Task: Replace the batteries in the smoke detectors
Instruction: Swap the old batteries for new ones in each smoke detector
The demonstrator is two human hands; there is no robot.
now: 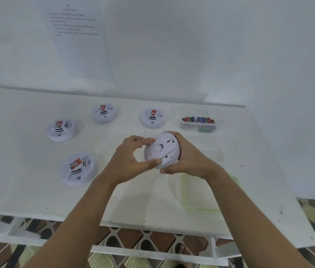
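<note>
We are holding a round white plastic smoke detector (161, 151). Our left hand (129, 159) and right hand (187, 157) are gripping its rim.

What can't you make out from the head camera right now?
All head view:
- The held smoke detector: its front faces away; the right hand and left hand cover parts of its rim.
- The wall sheet: print too blurred to read.
- The batteries in the tub: labels too small, count unclear.
</note>
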